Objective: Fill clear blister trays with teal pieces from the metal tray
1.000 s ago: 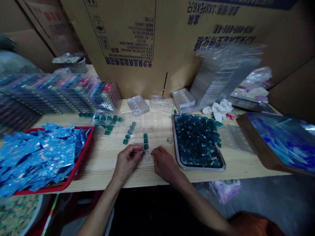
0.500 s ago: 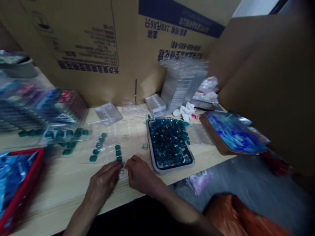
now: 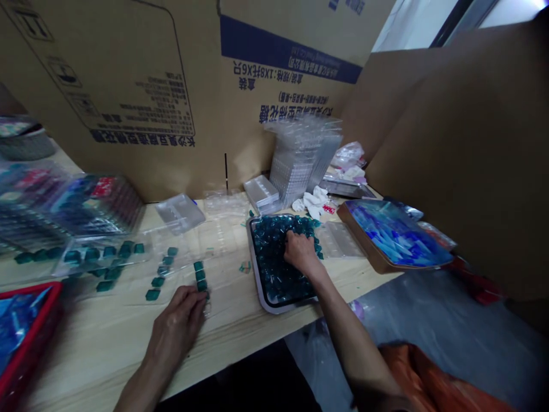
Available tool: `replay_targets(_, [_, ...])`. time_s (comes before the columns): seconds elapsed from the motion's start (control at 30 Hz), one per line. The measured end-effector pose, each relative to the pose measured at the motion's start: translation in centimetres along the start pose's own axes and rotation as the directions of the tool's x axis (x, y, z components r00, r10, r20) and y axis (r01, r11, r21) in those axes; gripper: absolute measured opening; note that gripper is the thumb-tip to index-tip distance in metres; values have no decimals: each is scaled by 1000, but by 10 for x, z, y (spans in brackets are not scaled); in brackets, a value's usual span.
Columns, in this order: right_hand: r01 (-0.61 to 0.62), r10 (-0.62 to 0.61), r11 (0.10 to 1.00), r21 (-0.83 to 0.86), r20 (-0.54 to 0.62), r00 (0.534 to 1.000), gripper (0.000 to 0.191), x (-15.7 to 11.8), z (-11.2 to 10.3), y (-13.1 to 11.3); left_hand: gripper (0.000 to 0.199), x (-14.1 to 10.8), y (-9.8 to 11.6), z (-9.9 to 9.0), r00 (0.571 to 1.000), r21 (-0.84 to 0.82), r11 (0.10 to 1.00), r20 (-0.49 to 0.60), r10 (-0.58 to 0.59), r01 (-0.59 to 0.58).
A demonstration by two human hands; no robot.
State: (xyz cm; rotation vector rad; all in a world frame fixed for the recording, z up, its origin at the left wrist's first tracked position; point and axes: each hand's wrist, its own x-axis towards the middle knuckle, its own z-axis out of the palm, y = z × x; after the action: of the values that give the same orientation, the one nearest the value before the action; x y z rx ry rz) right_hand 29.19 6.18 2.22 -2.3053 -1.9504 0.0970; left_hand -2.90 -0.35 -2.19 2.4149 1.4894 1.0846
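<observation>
- The left hand (image 3: 176, 317) is lying at lower centre of the frame, its fingers curling against the end of a short column of 3 teal cubes (image 3: 199, 276); it is touching them, but whether it is pinching one I cannot tell.
- The right hand (image 3: 302, 254) is pressing into a heap of loose teal cubes (image 3: 274, 252), its fingers bent and half buried; whether it is grasping any I cannot tell.
- That heap is filling a grey-rimmed tray (image 3: 256, 274) at the centre of the frame.
- A clear blister tray (image 3: 221, 240) is lying left of the grey-rimmed tray, with more teal cubes sitting in its pockets.
- A second clear tray (image 3: 100, 260) is holding a cluster of teal cubes at the left edge.
- Packed blister trays (image 3: 98, 209) are stacking up at upper left.
- Empty clear trays (image 3: 302, 160) are leaning at upper centre, beside a crumpled white cloth (image 3: 313, 201).
- A red basket (image 3: 34, 288) is sitting at lower left on the wooden table (image 3: 103, 343).
- Cardboard sheets (image 3: 141, 103) are standing along the back.
</observation>
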Motion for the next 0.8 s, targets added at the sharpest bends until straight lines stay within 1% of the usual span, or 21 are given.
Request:
replay_targets(0.07, [-33, 38, 995, 90, -51, 998, 19, 0, 0, 4, 16, 2, 4, -4, 997, -48, 998, -69, -37, 34])
replay_targets(0.13, [-28, 66, 974, 227, -159, 985, 16, -5, -3, 7, 18, 5, 13, -8, 982, -134, 987, -153, -109, 89])
replay_targets(0.17, [5, 64, 951, 308, -212, 975, 15, -8, -4, 6, 19, 9, 21, -10, 973, -201, 970, -162, -167, 133])
replay_targets(0.2, [55, 51, 917, 394, -254, 966, 15, -13, -5, 4, 21, 13, 30, -10, 961, -289, 937, -134, -241, 194])
replay_targets(0.23, [115, 27, 869, 480, -280, 960, 13, -19, -6, -1, 23, 19, 41, -10, 943, -393, 877, -64, -326, 276])
replay_targets(0.27, [174, -5, 811, 559, -291, 957, 12, -25, -6, -9, 28, 26, 52, -8, 911, -500, 781, 37, -411, 373])
replay_targets(0.3, [225, -42, 749, 623, -295, 955, 11, -33, -6, -19, 33, 33, 64, -4, 863, -601, 649, 151, -482, 467])
replay_targets(0.33, [267, -78, 696, 666, -300, 951, 11, -41, -5, -30, 40, 41, 74, 0, 810, -679, 496, 264, -524, 541])
replay_targets(0.37, [304, -107, 660, 687, -314, 943, 10, -49, -3, -42, 46, 48, 83, 5, 761, -732, 346, 351, -545, 586])
replay_targets(0.4, [338, -134, 646, 685, -334, 933, 9, -57, -1, -54, 50, 54, 90, 10, 723, -770, 216, 408, -558, 601])
replay_targets(0.43, [370, -157, 649, 665, -359, 920, 9, -65, 1, -66, 52, 59, 94, 15, 695, -798, 114, 434, -573, 592])
replay_targets(0.47, [400, -180, 662, 634, -383, 906, 10, -72, 4, -75, 51, 62, 96, 19, 675, -821, 44, 436, -596, 569])
replay_targets(0.5, [425, -203, 676, 602, -402, 893, 10, -78, 6, -83, 48, 63, 96, 22, 657, -839, 5, 423, -624, 544])
replay_targets(0.53, [446, -229, 682, 579, -410, 883, 11, -83, 9, -90, 45, 63, 95, 24, 641, -852, -10, 402, -654, 524])
replay_targets(0.6, [480, -280, 654, 585, -402, 872, 11, -88, 13, -97, 43, 58, 88, 24, 624, -862, 10, 359, -694, 507])
replay_targets(0.67, [489, -305, 603, 631, -384, 871, 9, -87, 15, -100, 46, 52, 82, 21, 632, -852, 59, 338, -697, 521])
replay_targets(0.73, [469, -296, 583, 663, -364, 883, 5, -84, 16, -102, 47, 47, 77, 16, 666, -827, 143, 320, -674, 543])
replay_targets(0.8, [439, -278, 597, 672, -340, 898, 3, -81, 15, -105, 43, 43, 74, 10, 723, -789, 272, 287, -629, 551])
